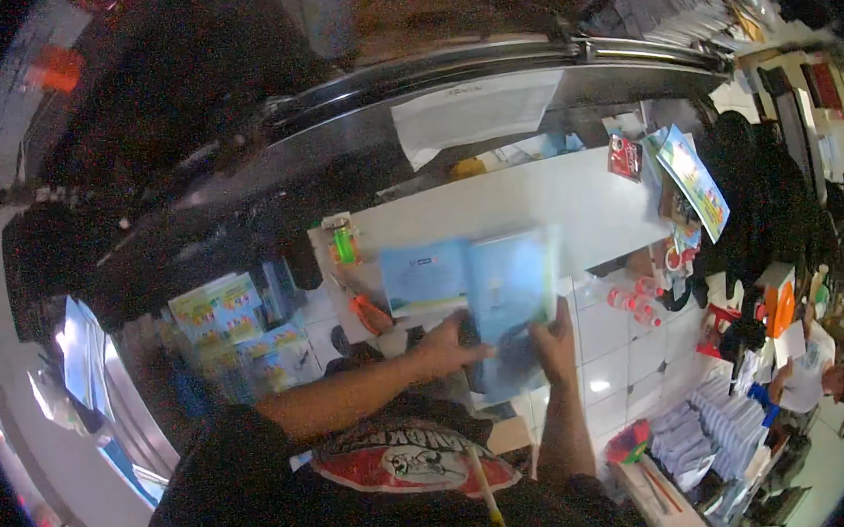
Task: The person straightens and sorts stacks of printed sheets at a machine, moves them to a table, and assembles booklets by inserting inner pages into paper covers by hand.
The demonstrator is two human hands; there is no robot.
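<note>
Both hands hold a light blue booklet (510, 281) upright in front of my chest, over the near edge of a white tabletop (506, 196). My left hand (456, 346) is closed on its lower left edge. On the opposite edge my right hand (553, 340) grips with the thumb on the near face. Motion blurs the booklet, and its far side is hidden. Another light blue booklet (424, 275) lies on the table just left of it. Left of that are orange-handled scissors (370, 314) and a small bright green container (343, 242).
Stacks of colourful booklets (221, 316) stand at left. A dark machine with a metal bar (425, 70) runs along the back, a white sheet (479, 113) on it. At right are a red packet (624, 156), a leaning booklet (694, 182), plastic bottles (636, 306) and paper bundles (708, 434). Another person (811, 375) is farther right.
</note>
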